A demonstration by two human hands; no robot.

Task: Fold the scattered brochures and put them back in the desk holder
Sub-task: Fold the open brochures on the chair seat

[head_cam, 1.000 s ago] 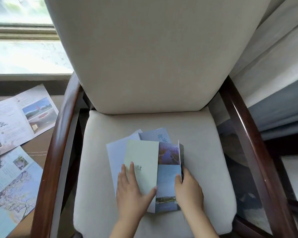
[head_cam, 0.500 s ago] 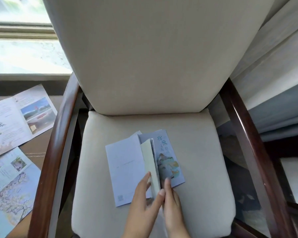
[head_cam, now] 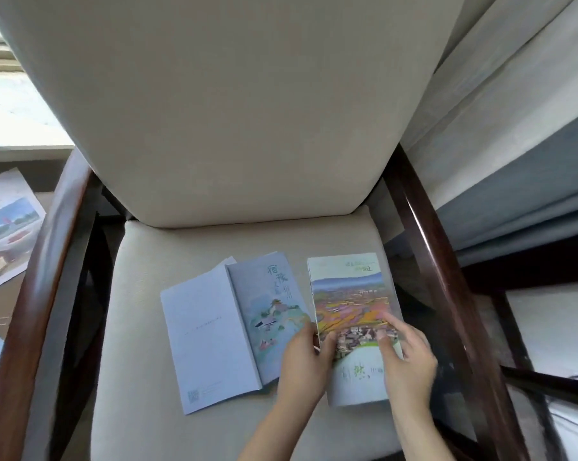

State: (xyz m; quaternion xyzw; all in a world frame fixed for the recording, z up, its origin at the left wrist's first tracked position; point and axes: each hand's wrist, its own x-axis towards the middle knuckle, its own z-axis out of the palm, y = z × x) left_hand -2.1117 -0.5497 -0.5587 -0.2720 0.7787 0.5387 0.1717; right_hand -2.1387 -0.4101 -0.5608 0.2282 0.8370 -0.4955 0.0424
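A cream-cushioned chair (head_cam: 214,128) (dark wooden arms (head_cam: 427,244)) stands between a windowsill (head_cam: 14,128) and grey curtains (head_cam: 514,201).

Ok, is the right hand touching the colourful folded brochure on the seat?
Touching. In the head view the right hand presses straight fingers onto the folded brochure.

Looks like a hotel room or guest lounge to me. There's a cream upholstered armchair (head_cam: 214,121) with dark polished wooden arms (head_cam: 31,287), set by a bright window (head_cam: 8,108), heavy grey curtains (head_cam: 520,207) on the right. Tourist stuff everywhere: a landscape brochure (head_cam: 351,301) and a pale blue booklet (head_cam: 214,331) on the seat (head_cam: 141,327), more unfolded brochures (head_cam: 6,227) spread over the brown desk (head_cam: 1,306) beside it.
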